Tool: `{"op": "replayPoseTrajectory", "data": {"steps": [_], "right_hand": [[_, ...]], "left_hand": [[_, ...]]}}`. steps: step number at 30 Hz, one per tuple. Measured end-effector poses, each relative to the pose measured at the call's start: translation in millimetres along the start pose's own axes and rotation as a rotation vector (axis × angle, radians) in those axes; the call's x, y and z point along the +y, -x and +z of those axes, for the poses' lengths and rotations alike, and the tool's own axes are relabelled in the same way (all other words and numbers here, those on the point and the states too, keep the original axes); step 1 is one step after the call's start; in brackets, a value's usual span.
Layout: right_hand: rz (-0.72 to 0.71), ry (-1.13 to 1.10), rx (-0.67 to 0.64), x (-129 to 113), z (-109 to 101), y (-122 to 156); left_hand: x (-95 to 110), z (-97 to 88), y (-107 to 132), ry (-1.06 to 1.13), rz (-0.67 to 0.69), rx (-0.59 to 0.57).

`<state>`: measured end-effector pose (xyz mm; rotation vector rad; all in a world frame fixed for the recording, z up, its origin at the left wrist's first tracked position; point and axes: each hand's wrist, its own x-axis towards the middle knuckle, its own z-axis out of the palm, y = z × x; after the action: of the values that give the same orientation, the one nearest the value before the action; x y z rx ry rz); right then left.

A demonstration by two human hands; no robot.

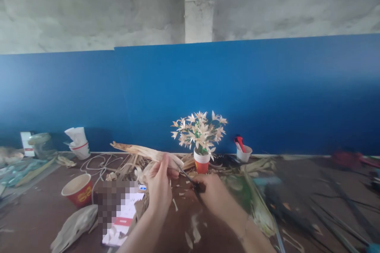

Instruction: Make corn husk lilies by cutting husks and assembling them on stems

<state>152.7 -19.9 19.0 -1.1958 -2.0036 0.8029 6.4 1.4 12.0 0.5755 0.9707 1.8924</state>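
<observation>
My left hand (160, 184) pinches a long, pale dried corn husk (135, 150) that points up to the left, its near end between thumb and fingers. In my right hand (212, 191) is a pair of dark scissors (187, 176), closed fingers around the handles. The blades reach up-left to the husk's right end, beside my left fingertips; whether they are cutting into it I cannot tell. Just beyond my hands, a bunch of cream husk flowers (202, 134) stands in a red and white cup (202, 165). Small husk scraps (175, 204) lie below the blades.
At left are a red paper cup (77, 191), a lit phone (123, 219), a white cable (102, 166) and a loose husk (75, 227). A white cup (244, 153) with a red-handled tool stands right of the flowers. More husks (261, 209) lie at right; a blue partition (148, 95) rises behind.
</observation>
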Motion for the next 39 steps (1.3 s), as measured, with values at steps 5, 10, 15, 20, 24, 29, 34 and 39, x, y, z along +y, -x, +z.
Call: {"op": "replayPoseTrajectory", "data": {"steps": [5,10,15,20,24,29,34,39], "right_hand": [[-0.029,0.007,0.017,1.8,2.5,-1.3],[0.007,0.013,0.001,3.9,2.2,-1.6],[0.002,-0.017,-0.002,3.9,3.8,-2.4],[0.053,-0.105,-0.114,-1.8,-9.2,3.2],[0.165,-0.198,-0.227,-2.2,-20.9,7.5],[0.215,-0.274,-0.255,5.1,-18.5,6.2],[0.193,-0.291,-0.25,11.6,-16.0,4.2],[0.224,-0.243,-0.251,5.8,-21.2,4.4]], "left_hand": [[-1.6,-0.8,-0.5,-0.004,-0.019,-0.003],[-0.8,-0.4,-0.9,-0.016,-0.013,-0.032],[-2.2,0.2,-0.7,-0.048,-0.016,-0.051],[3.1,-3.0,-6.7,-0.161,0.043,-0.045],[18.0,-3.8,-8.6,-0.362,0.13,-0.056],[23.5,-6.4,-11.5,-0.477,0.144,-0.125],[21.4,-7.8,-14.1,-0.487,0.107,-0.168],[19.6,-7.1,-15.4,-0.49,0.07,-0.246]]}}
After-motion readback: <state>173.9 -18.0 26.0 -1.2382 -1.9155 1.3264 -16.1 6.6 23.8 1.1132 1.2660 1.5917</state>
